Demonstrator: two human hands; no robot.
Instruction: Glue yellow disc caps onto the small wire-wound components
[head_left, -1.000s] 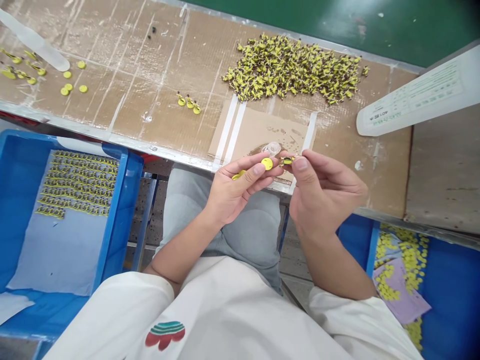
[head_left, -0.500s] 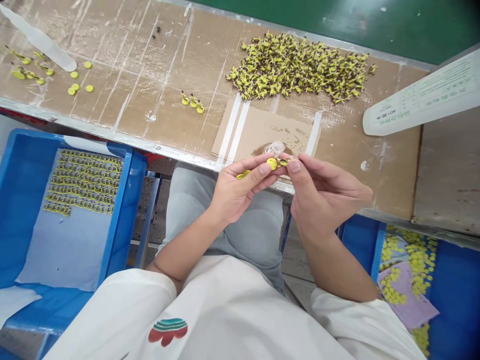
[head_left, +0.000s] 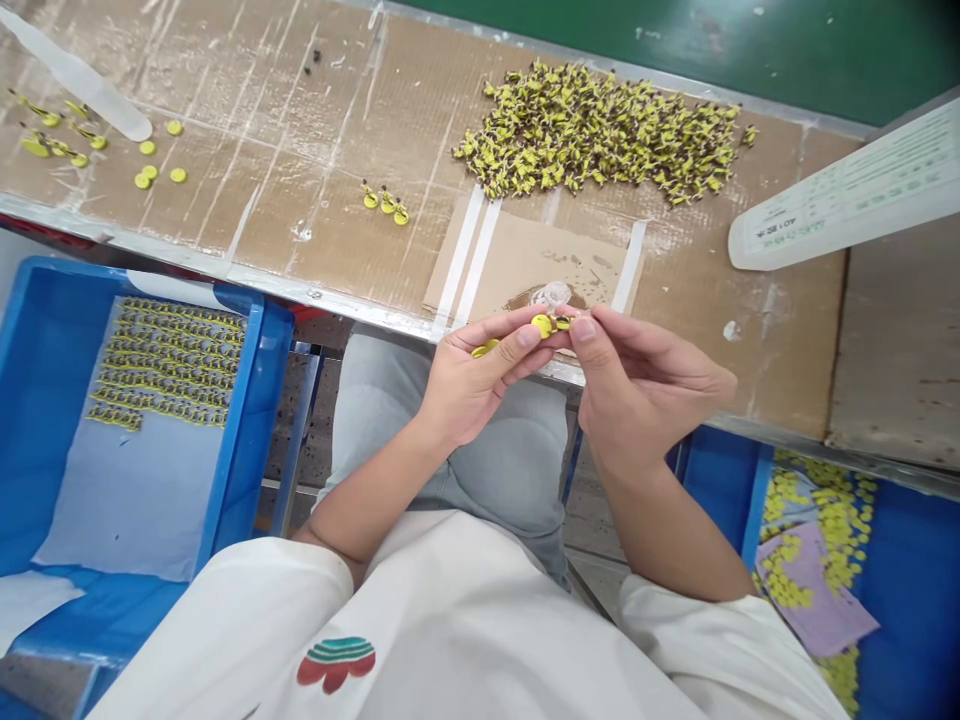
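My left hand (head_left: 480,378) is closed, pinching a round yellow disc (head_left: 541,325) between thumb and forefinger. Another yellow disc (head_left: 484,349) pokes out from between its fingers. My right hand (head_left: 637,385) is closed with its fingertips on a small yellow-and-dark figure (head_left: 561,323), which meets the edge of the pinched disc. Whether the two are joined I cannot tell. Just beyond my fingers, a clear glossy lump (head_left: 551,295) sits in a wet brown patch on a cardboard sheet (head_left: 517,250). Three figures on discs (head_left: 386,203) stand to the left on the table.
A heap of small figures (head_left: 600,130) lies at the back. A translucent glue bottle (head_left: 840,195) leans in at right, another pale bottle (head_left: 82,80) at far left near loose discs (head_left: 177,175). Blue bins flank me: rows of figures (head_left: 169,360) left, yellow discs (head_left: 840,530) right.
My right hand has shifted slightly left, closer to the disc in my left hand, bringing the small figure with it. My left hand has hardly moved.
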